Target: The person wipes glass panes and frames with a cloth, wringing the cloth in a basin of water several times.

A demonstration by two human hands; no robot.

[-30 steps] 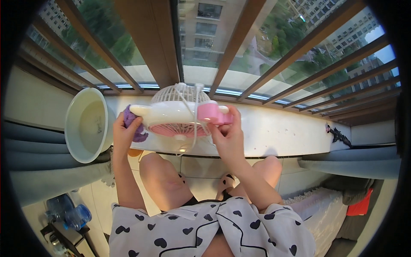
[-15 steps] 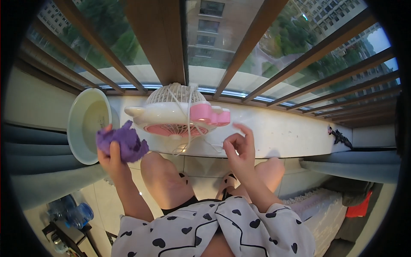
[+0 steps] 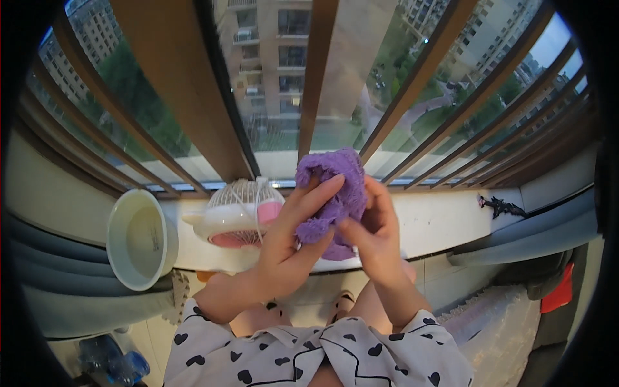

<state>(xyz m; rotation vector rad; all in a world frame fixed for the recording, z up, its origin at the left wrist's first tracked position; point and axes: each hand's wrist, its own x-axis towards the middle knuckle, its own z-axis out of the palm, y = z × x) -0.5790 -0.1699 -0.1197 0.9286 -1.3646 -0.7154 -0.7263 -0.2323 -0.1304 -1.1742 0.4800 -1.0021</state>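
Observation:
A bunched purple cloth (image 3: 348, 184) is raised in front of me, above the window sill. My left hand (image 3: 293, 235) grips it from the left, with fingers and thumb pressed into its folds. From the other side my right hand (image 3: 379, 235) holds the cloth too, thumb on its near face; some of its fingers are hidden behind the fabric. Behind my left hand stands a white and pink fan (image 3: 235, 216) with a round wire cage and a white cord, partly covered by the hand. Left of the fan is a pale basin (image 3: 169, 248) with water in it.
The white sill (image 3: 438, 219) runs below a window with brown slanting bars (image 3: 316, 77). A small dark figure-like object (image 3: 501, 206) lies at its right end. Grey curtains (image 3: 58, 277) hang at both sides. Blue water bottles (image 3: 119, 364) stand at lower left.
My left hand has carried the purple cloth from beside the basin to the middle. My right hand, empty before, has taken hold of it. The view has tilted up toward the window.

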